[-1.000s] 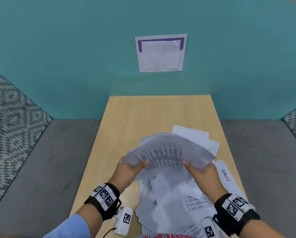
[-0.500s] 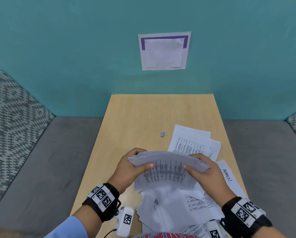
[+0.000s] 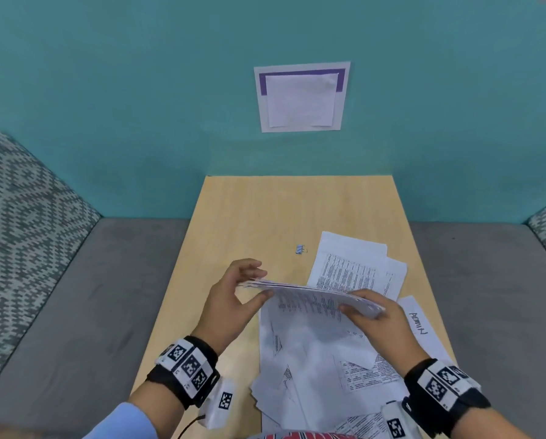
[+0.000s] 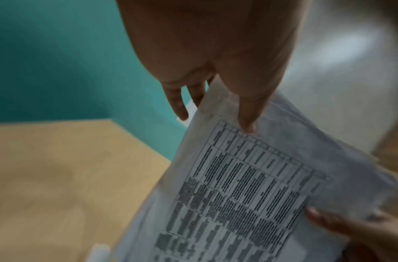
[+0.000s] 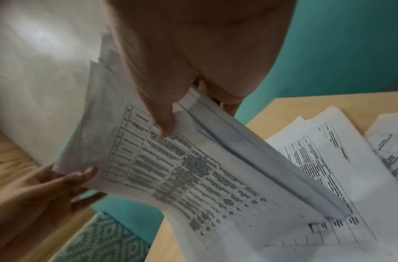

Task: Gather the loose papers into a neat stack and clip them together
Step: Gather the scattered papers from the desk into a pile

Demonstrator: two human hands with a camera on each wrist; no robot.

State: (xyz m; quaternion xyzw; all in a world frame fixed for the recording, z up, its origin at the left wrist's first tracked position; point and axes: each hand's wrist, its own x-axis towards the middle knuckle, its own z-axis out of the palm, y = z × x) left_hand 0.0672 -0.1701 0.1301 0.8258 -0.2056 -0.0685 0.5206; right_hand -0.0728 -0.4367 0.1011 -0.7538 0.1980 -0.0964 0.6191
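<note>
Risk first: the stack [image 3: 316, 299] sits in a light two-point hold, and its sheets are visibly fanned at the right-hand edge in the right wrist view. If either pinch slackens, I judge the lower sheets could slide out and drop back onto the loose papers [image 3: 313, 359] below. The left hand [image 3: 233, 299] looks the weaker link: thumb under the left edge, fingers only lightly curled over the top, more of a steadying touch than a firm grip. The right hand [image 3: 379, 318] pinches the right edge harder, thumb on the printed face, fingers behind.

Another worry: plenty of sheets are not yet gathered. More papers lie on the table [image 3: 249, 217] under the stack, and another pile [image 3: 357, 267] sits beyond the right hand, partly hidden by the raised bundle. Clip now and those get left out.

The clip [image 3: 301, 249] lies on bare wood, beyond the stack, just left of the far pile, apart from both hands. Neither hand is free to fetch it without releasing an edge.
</note>
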